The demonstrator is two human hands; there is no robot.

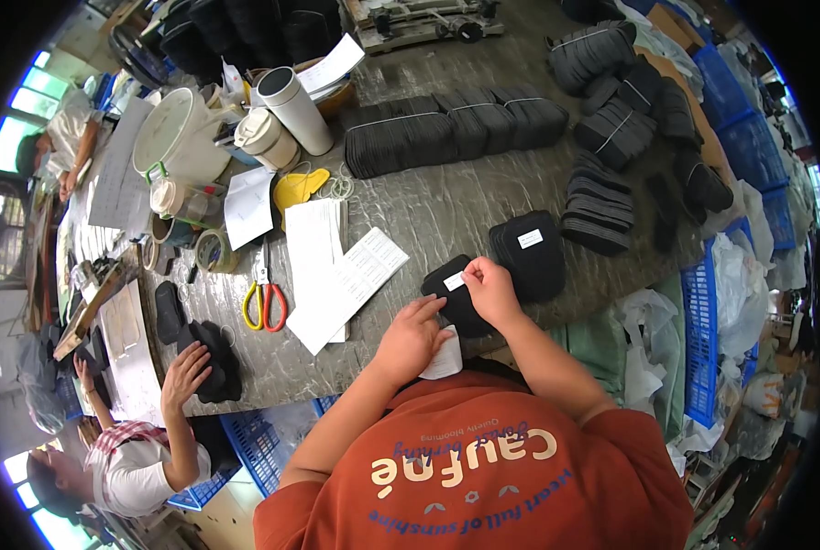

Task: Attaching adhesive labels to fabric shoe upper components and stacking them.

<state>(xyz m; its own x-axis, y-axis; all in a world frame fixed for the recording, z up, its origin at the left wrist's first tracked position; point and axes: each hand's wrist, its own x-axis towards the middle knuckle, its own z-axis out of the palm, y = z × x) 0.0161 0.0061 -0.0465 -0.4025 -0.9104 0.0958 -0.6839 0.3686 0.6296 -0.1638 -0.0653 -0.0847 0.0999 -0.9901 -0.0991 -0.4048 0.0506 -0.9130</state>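
Observation:
My right hand (490, 289) pinches a small white label (455, 280) against the top of a black flat insole-shaped piece (446, 302) lying at the table's near edge. My left hand (414, 339) is just beside it, fingers closed on a white sheet of backing paper (445, 360) that hangs over the table edge. To the right of the piece stands a stack of the same black pieces (531, 255), the top one bearing a white label.
Red-and-yellow scissors (263, 302) and white paper sheets (336, 270) lie to the left. Tied bundles of black pieces (456, 128) fill the far table. Blue crates (703, 339) stand on the right. Another person's hand (185, 376) rests on black pieces at the lower left.

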